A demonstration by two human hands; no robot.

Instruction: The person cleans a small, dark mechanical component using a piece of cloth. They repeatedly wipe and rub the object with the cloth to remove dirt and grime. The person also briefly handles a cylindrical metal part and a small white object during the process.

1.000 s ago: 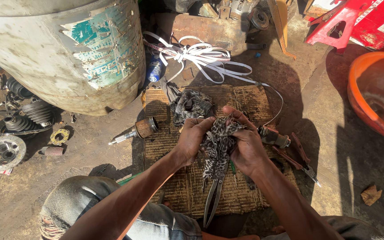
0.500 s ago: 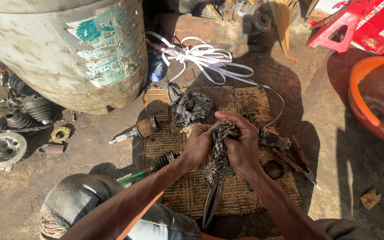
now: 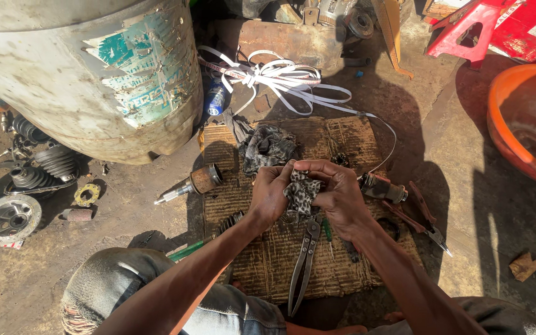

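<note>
Above the woven mat (image 3: pixel 342 260) | spotted rag (image 3: pixel 302 193) sat bunched between both hands | left hand (image 3: pixel 272 193) and right hand (image 3: pixel 340 197) fingers curled, pinching it | pliers (image 3: pixel 304 260) lay below

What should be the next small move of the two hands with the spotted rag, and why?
Probably keep rubbing the spotted rag between both palms. The left hand and right hand press it from each side above the woven mat, and the long pliers lie untouched just below.

A woven mat (image 3: pixel 348 139) lies on the dirt ground (image 3: pixel 125 211). On the mat's middle rest long pliers (image 3: pixel 304 260); a crumpled rag (image 3: pixel 269 147) sits near its far left corner.
</note>
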